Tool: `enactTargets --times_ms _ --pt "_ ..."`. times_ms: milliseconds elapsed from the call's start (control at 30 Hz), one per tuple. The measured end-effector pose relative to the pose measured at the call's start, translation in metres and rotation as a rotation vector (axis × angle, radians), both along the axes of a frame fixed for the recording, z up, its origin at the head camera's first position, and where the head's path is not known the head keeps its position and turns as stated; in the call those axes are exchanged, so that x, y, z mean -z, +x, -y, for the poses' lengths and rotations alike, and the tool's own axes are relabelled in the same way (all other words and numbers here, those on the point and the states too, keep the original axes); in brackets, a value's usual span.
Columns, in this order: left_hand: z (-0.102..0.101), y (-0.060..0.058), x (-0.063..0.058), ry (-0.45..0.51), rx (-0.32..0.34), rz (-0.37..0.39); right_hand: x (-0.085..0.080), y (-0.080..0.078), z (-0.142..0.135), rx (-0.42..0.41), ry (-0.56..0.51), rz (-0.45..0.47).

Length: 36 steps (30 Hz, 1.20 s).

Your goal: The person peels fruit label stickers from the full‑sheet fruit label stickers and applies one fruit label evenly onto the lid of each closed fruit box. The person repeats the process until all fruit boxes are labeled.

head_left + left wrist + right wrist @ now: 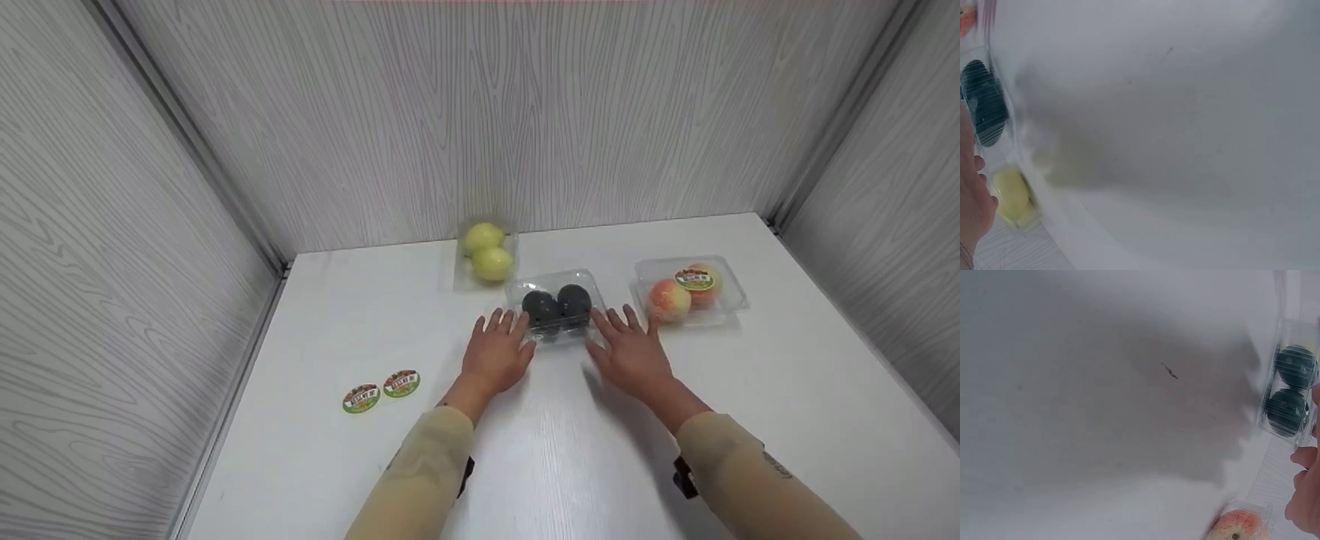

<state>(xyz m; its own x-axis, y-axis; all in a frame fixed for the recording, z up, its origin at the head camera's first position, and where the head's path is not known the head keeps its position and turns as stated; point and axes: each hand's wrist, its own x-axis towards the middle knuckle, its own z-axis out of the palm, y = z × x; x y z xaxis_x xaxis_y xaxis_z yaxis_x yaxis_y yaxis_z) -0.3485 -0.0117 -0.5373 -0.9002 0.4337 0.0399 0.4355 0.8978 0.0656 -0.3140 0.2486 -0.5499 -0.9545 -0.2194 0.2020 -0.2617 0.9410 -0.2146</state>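
A clear plastic clamshell box (555, 337) holding two dark, nearly black round fruits (1296, 365) sits on the white table. My left hand (498, 356) is at its front left corner, fingers straight and spread, palm down. On the opposite side, the right hand (634, 361) reaches towards the box with straight, spread fingers. Fingertips of both hands are close to the box sides; whether they touch it I cannot tell. In the left wrist view, part of the left hand (974, 197) shows at the left edge, near the dark fruit.
Behind to the left, a clear box holds two yellow fruits (493, 264). Two peaches (670, 300) lie in another clear box on the right, which bears an oval label (694, 279). Two similar oval stickers (402, 383) lie at the left. Wood-grain panels (480, 112) enclose the table.
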Motion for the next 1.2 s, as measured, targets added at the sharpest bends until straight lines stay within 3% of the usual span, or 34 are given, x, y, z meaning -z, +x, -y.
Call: enactTargets --times_ms 867,1200 --pt "0.031 0.02 -0.001 0.033 0.012 -0.02 -0.001 0.027 0.024 -0.024 -0.017 -0.001" --pt "0.046 0.028 -0.001 0.029 0.034 -0.034 -0.002 0.041 0.035 -0.037 -0.01 -0.048"
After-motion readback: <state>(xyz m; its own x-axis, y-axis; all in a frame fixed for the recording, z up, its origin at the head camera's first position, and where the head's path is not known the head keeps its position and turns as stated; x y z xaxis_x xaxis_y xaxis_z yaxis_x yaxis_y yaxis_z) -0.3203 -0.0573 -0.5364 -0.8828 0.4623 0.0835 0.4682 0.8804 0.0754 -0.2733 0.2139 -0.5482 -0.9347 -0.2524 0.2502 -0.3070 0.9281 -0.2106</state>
